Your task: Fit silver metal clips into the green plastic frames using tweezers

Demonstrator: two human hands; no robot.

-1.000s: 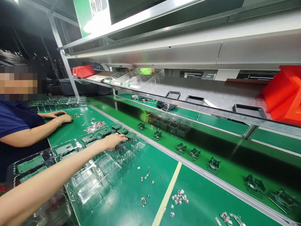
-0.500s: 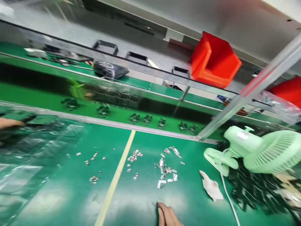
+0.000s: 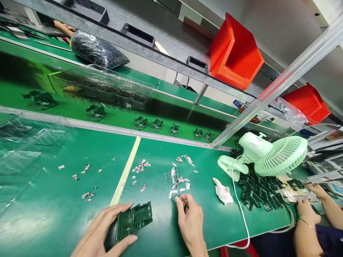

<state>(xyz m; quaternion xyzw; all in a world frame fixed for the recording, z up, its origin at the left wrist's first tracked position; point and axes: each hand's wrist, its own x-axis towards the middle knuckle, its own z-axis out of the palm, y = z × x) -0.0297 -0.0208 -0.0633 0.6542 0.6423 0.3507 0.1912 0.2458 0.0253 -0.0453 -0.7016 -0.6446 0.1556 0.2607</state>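
Observation:
My left hand (image 3: 107, 228) grips a dark green moulded plastic part (image 3: 135, 219) between thumb and fingers, just over the green tabletop. To its right, my right hand (image 3: 189, 217) is closed in a pinch at the near edge of a scatter of small silvery metal pieces (image 3: 175, 178). A thin dark sliver (image 3: 180, 195) shows at its fingertips; its kind is not clear. More small metal clips (image 3: 140, 166) lie beside the yellow tape strip (image 3: 125, 175), and others sit to the left of it.
Several green parts (image 3: 157, 124) stand in a row on the green belt (image 3: 118, 125) behind. At right are a crumpled white tissue (image 3: 223, 191), a pale green fan (image 3: 278, 153) with a cord, and a heap of dark parts (image 3: 257, 189). A co-worker's hands (image 3: 308, 210) work beyond.
My left hand has come from the far left to the middle with a green plastic part. My right hand has moved forward to the metal pieces. The view has shifted right.

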